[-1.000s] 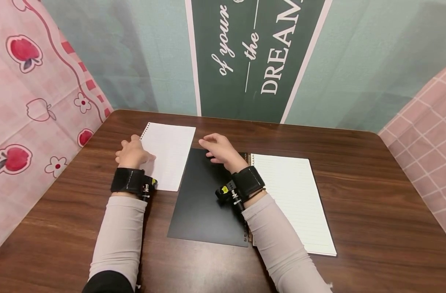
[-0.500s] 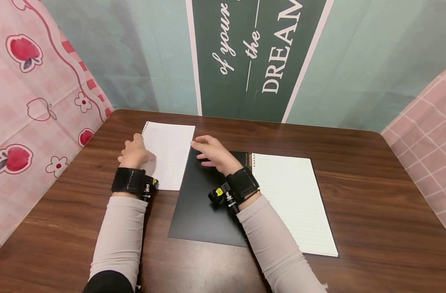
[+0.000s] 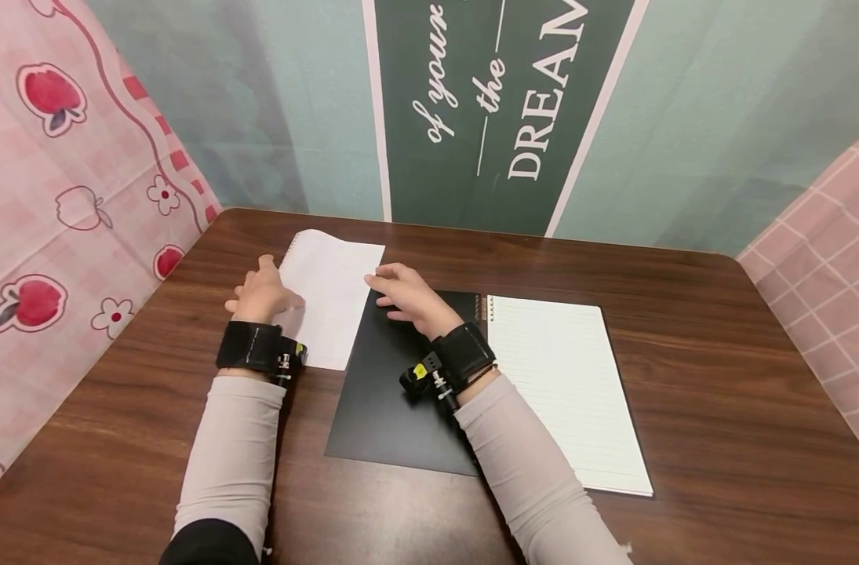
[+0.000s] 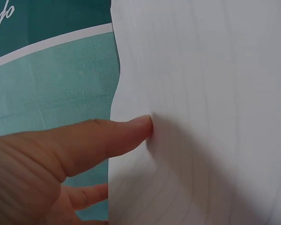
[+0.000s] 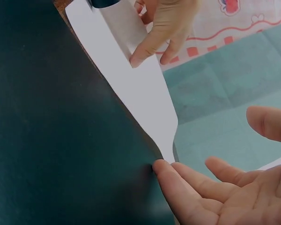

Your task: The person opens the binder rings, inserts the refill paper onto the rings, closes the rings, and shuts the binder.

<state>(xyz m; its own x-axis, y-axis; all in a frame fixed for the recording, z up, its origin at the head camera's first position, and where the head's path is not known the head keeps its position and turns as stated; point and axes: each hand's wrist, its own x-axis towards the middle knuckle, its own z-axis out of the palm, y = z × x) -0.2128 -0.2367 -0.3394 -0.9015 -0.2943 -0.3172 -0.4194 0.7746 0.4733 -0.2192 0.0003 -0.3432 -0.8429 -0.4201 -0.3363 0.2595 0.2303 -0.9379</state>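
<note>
A loose white lined sheet of paper (image 3: 330,306), with punched holes along one side, lies at the left of the table, its far edge bowed upward. My left hand (image 3: 258,298) pinches its left edge; in the left wrist view the thumb (image 4: 126,136) presses the upper face while the fingers pass behind the edge. At the sheet's right edge is my right hand (image 3: 413,300). In the right wrist view two fingertips (image 5: 161,168) meet the paper's corner, and the other fingers are spread and fairly straight. Under this hand lies the black cover (image 3: 394,424) of an open notebook.
The notebook's white lined pages (image 3: 556,384) lie to the right of its ring binding. Brown wooden table (image 3: 726,377) surrounds everything, with a hanging green and teal cloth (image 3: 330,102) behind it. A pink apple-print cloth (image 3: 83,173) hangs at the left, pink checked cloth at the right.
My right hand has moved left to the sheet's right edge. The sheet, flat before, has buckled, its far left corner lifting and shifting right. My left hand has barely moved.
</note>
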